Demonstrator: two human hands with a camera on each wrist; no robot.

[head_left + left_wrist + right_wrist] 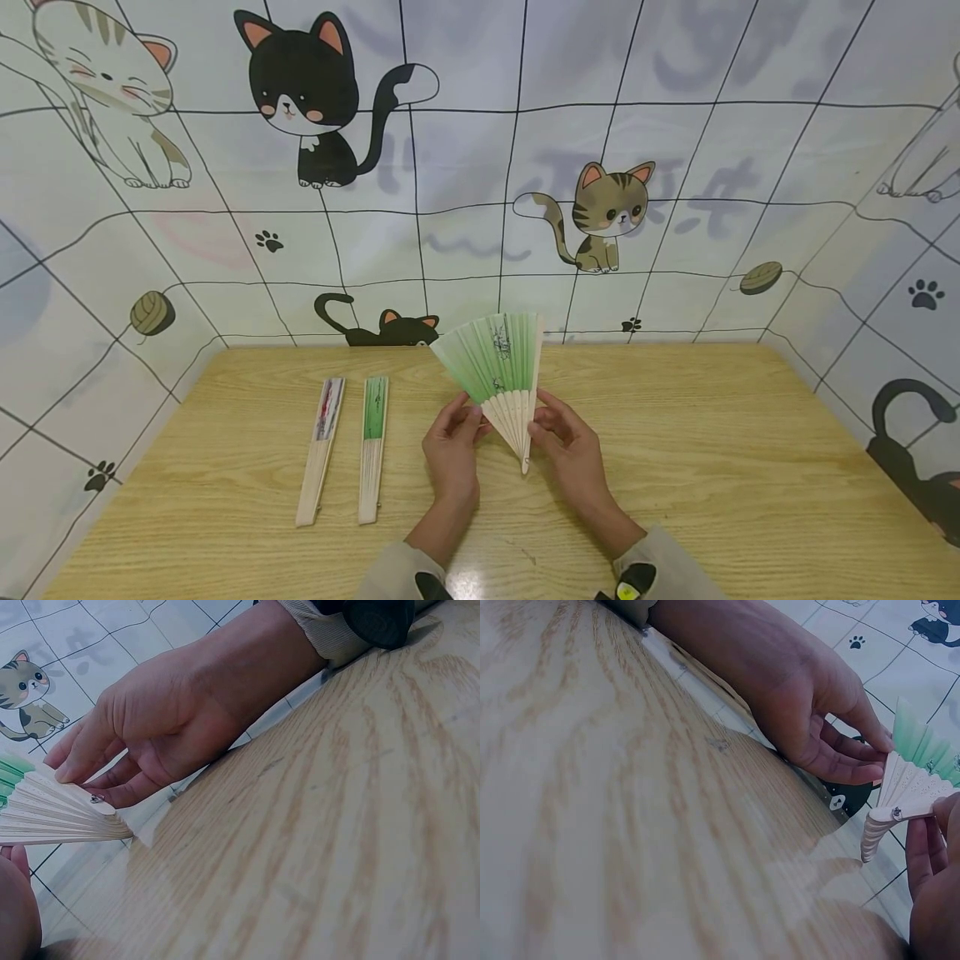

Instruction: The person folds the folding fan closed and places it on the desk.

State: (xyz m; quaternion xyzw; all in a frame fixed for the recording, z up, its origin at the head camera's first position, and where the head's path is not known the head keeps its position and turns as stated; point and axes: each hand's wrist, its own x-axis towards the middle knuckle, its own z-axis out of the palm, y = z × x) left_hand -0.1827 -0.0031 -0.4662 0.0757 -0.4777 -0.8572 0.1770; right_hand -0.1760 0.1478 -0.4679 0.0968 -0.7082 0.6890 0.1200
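Note:
Both hands hold a folding fan (498, 367), partly spread, with a pale green leaf, dark ink drawing and light wooden ribs. Its leaf points away from me and its riveted end towards me. My left hand (454, 454) pinches the left edge where leaf meets ribs, thumb in front and fingers partly hidden behind. On the other edge, my right hand (573, 454) pinches the right outer stick between thumb and fingers. The left wrist view shows the fan's ribs (64, 814) fanned apart; in the right wrist view the rivet (897, 813) shows at the narrow end.
Two folded fans lie to the left on the wooden table (697, 467): one with a green leaf (373, 450), one with a white-and-red leaf (321, 450). Cloth walls (465, 167) printed with cats and grid lines stand behind the table and at both sides.

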